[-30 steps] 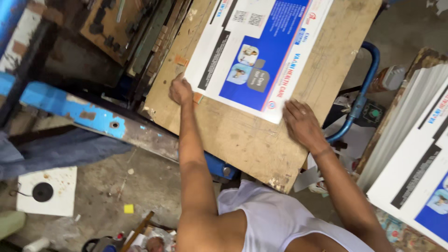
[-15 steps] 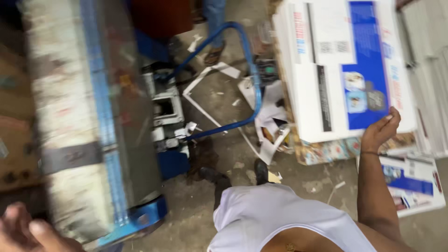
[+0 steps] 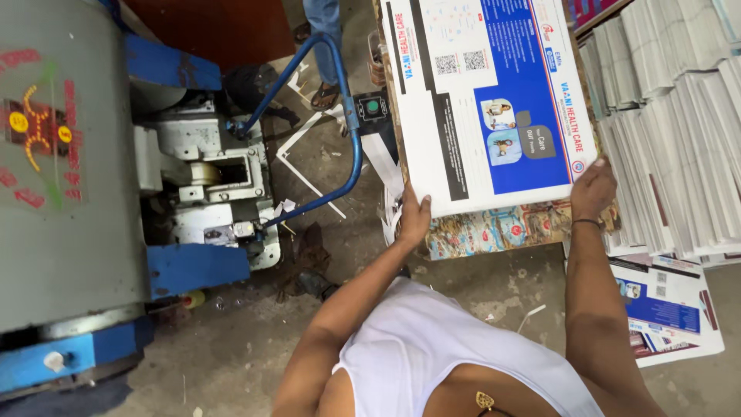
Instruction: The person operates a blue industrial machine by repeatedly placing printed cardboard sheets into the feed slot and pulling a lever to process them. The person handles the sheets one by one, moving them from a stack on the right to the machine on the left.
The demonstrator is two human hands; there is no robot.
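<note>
A stack of large printed sheets (image 3: pixel 486 108), white with a blue panel and small pictures, lies on a low pile ahead of me. My left hand (image 3: pixel 414 220) grips the near left corner of the top sheet. My right hand (image 3: pixel 593 185) holds its near right corner, fingers over the edge. Under the stack shows a colourful patterned board (image 3: pixel 494 232).
A grey and blue machine (image 3: pixel 69 177) fills the left side, with a blue tubular guard (image 3: pixel 340 116) between it and the stack. Tall piles of white sheets (image 3: pixel 679 131) stand at the right. More printed sheets (image 3: pixel 664 309) lie on the concrete floor. Another person's feet (image 3: pixel 324 46) are at the top.
My view swung from the wooden board at the machine round to the stack. Both hands moved off the board's sheet; now each grips a near corner of the stack's top sheet.
</note>
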